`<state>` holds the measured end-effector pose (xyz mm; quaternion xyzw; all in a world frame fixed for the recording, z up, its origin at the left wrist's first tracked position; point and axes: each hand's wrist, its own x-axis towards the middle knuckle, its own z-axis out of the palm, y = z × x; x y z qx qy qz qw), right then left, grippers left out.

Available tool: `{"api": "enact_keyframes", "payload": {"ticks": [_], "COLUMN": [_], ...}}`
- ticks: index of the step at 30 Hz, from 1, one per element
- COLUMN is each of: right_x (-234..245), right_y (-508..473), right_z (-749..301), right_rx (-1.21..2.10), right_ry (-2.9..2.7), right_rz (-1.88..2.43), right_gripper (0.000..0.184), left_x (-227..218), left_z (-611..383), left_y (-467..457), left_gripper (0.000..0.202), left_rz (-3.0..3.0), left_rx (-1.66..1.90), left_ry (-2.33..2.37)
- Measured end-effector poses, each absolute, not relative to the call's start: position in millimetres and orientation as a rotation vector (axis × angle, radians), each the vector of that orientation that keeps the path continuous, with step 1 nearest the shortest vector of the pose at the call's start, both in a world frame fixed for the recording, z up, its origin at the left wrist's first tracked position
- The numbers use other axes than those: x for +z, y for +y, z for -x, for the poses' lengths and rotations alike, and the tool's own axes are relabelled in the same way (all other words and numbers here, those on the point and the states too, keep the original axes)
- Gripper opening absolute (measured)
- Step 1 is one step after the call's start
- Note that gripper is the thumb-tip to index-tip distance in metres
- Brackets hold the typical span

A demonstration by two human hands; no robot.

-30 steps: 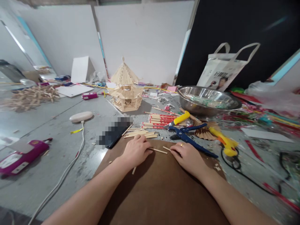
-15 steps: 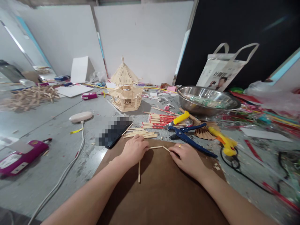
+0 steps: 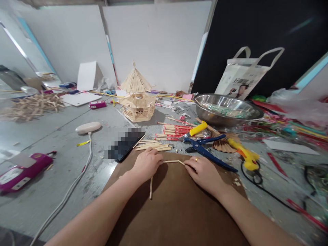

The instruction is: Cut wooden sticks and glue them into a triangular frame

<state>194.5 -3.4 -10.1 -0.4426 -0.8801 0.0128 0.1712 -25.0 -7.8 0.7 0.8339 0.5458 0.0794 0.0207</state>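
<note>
Nearest us, the brown sheet (image 3: 174, 208) spreads beneath both forearms, and a near stick (image 3: 151, 188) reaches toward us from under the left hand (image 3: 148, 164). Its far end is covered by that hand, so we cannot tell whether it is fixed to anything.

A little farther off, the crosswise stick (image 3: 170, 161) runs almost level from the left fingertips toward the right hand (image 3: 204, 171). Its long axis lies side to side, and its free end meets, or all but meets, the slanting stick (image 3: 181, 163), which angles down and rightward into the right fingers. That corner between the two ends is what matters most here, and it sits nearer our right fingertips than our left.

Our left thumb and fingers look closed on the crosswise stick's left end; our right thumb and forefinger look pinched on the slanting stick. The exact contact is tucked out of sight on both sides, and at this size we cannot make out any bond at the corner.

Beyond the hands lie loose pale sticks (image 3: 156, 147) and blue cutters (image 3: 208, 157), then, farther back, a stick-built pavilion (image 3: 138, 106).
</note>
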Motion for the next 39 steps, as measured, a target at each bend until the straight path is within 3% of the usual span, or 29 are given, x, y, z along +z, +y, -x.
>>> {"api": "enact_keyframes", "payload": {"ticks": [24,39], "right_x": [-10.2,-13.9], "right_y": [-4.5,-1.5], "right_z": [-191.3,-192.6], "right_rx": [0.014,-0.002], "right_ry": [-2.484,-2.483], "right_rz": [1.274,1.264], "right_gripper": [0.021,0.022], "left_x": [5.9,40.5], "left_z": [19.7,14.5], "left_y": [-11.9,-12.1], "left_gripper": [0.024,0.025], "left_rz": [-2.515,-2.484], "left_rx": [0.243,0.155], "left_ry": [1.713,1.698]}}
